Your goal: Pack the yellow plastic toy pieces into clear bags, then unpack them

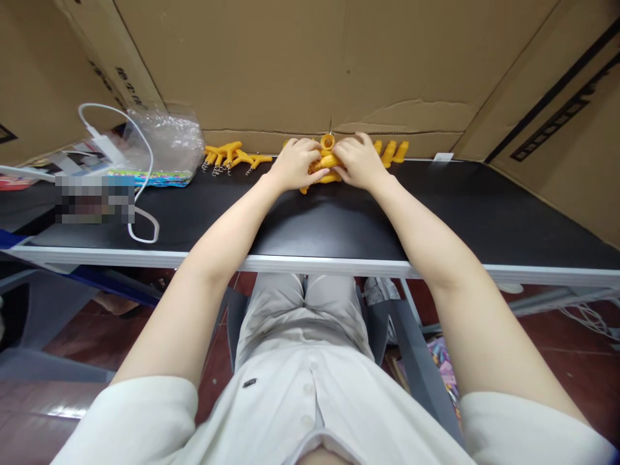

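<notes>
My left hand and my right hand meet at the far middle of the black table. Both are closed around a small orange plastic part held between them. A round orange ring-shaped piece shows just above the fingers. More orange parts lie under and beside the hands. To the left lies a cluster of orange branched parts with small metal springs. To the right of my right hand stand several orange tapered pieces.
Cardboard sheets wall off the back and right of the table. A clear plastic bag sits at the back left over a colourful packet. A white charger and cable loop across the left side. The table's metal front edge runs over my lap.
</notes>
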Action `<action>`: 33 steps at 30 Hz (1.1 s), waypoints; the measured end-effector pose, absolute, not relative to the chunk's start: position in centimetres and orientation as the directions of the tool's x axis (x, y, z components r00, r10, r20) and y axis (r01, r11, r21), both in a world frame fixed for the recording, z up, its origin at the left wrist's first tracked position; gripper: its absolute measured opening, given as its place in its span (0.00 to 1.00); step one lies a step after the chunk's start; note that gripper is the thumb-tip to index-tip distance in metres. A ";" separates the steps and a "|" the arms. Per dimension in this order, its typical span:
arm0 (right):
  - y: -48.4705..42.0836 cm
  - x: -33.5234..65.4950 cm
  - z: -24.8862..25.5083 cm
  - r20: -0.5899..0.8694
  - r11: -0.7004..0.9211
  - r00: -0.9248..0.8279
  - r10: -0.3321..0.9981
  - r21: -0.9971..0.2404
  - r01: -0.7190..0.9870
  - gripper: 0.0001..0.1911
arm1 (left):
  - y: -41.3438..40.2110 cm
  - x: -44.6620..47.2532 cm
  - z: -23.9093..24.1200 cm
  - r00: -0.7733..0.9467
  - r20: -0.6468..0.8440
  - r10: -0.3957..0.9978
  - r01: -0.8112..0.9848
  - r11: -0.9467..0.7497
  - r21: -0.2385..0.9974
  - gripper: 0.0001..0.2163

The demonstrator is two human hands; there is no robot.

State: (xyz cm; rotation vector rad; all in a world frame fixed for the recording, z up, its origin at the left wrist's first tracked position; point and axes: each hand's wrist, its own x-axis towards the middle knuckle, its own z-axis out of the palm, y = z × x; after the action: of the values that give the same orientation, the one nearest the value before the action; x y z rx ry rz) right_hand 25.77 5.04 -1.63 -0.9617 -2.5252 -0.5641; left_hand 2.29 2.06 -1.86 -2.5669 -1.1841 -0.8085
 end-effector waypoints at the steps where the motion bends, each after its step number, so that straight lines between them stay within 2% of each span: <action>1: 4.6 25.7 -1.2 0.490 0.649 -0.658 0.572 0.220 0.728 0.28 | 1.7 2.5 -1.7 0.512 0.543 0.666 0.768 -0.637 0.058 0.16; 6: 1.4 24.9 1.1 0.474 0.475 -0.475 0.742 0.129 0.871 0.33 | 0.3 2.4 0.0 0.292 0.576 0.763 0.864 -0.469 0.184 0.19; 11: 0.2 24.3 1.7 0.464 0.466 -0.438 0.770 0.059 0.883 0.35 | 0.2 1.8 0.7 0.168 0.533 0.829 0.877 -0.373 0.303 0.24; 16: 0.8 24.3 1.2 0.422 0.504 -0.481 0.769 0.063 0.861 0.33 | 1.1 1.2 0.0 0.186 0.588 0.787 0.889 -0.390 0.240 0.22; 20: 1.0 24.2 1.2 0.448 0.497 -0.478 0.756 0.082 0.864 0.32 | 1.0 1.5 -0.2 0.209 0.577 0.790 0.915 -0.366 0.170 0.22; 24: 0.7 24.3 1.7 0.480 0.481 -0.451 0.752 0.068 0.874 0.32 | 0.6 1.8 -0.1 0.207 0.581 0.787 0.918 -0.361 0.162 0.22; 33: 1.0 24.0 1.4 0.435 0.547 -0.526 0.731 0.086 0.832 0.30 | 0.4 1.9 -0.1 0.212 0.546 0.810 0.919 -0.356 0.171 0.21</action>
State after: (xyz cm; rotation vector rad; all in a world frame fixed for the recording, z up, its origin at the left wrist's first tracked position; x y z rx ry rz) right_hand 24.04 1.04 1.41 -1.2837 -2.4384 -0.4054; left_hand 1.86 0.43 -0.10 -2.2905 -1.6584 -0.8422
